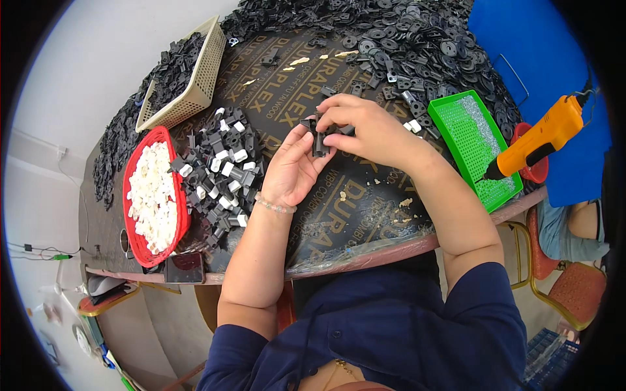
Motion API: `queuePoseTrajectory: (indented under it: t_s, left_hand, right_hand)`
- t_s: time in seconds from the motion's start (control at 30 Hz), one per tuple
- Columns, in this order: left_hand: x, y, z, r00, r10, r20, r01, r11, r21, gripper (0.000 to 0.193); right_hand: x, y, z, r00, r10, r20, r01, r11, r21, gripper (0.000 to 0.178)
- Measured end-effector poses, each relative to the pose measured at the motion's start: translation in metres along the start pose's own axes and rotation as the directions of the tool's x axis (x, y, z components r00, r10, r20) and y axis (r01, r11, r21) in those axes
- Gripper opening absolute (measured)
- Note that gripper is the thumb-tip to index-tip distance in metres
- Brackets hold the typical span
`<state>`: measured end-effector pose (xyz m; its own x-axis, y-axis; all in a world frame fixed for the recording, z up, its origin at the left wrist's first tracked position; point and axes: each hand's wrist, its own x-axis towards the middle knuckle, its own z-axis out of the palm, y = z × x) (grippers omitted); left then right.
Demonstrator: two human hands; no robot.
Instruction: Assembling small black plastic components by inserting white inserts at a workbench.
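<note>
I'm holding a black plastic part over the middle of the table, a little in from its near edge. My left hand is cradling it palm up, thumb and fingers closing around its sides, while my right hand is gripping it from above with the fingertips; I'm not able to tell whether I'm pressing two bits together, since my fingers are covering the joint. As I'm judging it, this one is sitting midway: no white end is showing on it. Toward the left edge, a pile of black pieces with white ends is lying loose, and I'm taking those as further along. Plenty seems to be waiting: white pieces are filling the red basket by the near left edge, black pieces are heaping in the beige basket on the left, and a broad bank of loose black parts is running along the far edge. At the right edge, the orange power screwdriver is pointing down over the green tray, where small shiny bits are lying; neither hand is touching it.
</note>
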<state>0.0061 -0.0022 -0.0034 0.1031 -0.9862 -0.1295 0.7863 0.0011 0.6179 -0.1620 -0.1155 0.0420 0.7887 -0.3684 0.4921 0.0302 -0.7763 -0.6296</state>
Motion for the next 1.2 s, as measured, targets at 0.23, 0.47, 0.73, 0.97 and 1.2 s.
queuePoseTrajectory:
  t_s: [0.23,0.47,0.73,0.97,1.2]
  left_hand:
    - [0.0,0.001,0.0,1.0,0.004,-0.01,-0.004,1.0,0.005,0.026]
    - [0.0,-0.001,-0.005,1.0,0.025,0.005,-0.025,1.0,0.004,0.024]
    - [-0.005,-0.012,0.011,0.982,0.187,0.034,-0.187,0.914,0.361,0.033]
    - [-0.008,-0.01,0.013,0.972,0.234,0.026,-0.154,0.55,0.821,0.028]
    - [-0.013,-0.012,0.013,0.964,0.248,0.094,-0.2,0.448,0.871,0.025]
  right_hand:
    - [0.003,-0.003,-0.001,0.993,0.106,-0.041,-0.104,0.993,0.051,0.029]
    - [0.003,-0.002,0.003,0.995,0.063,-0.081,-0.063,0.998,0.005,0.029]
    - [0.004,-0.009,-0.01,0.993,0.122,-0.002,-0.122,0.992,-0.015,0.027]
    - [-0.001,0.015,-0.025,0.918,0.361,0.163,-0.387,0.906,0.172,0.028]
    - [0.0,0.009,-0.029,0.908,0.35,0.23,-0.406,0.871,0.276,0.033]
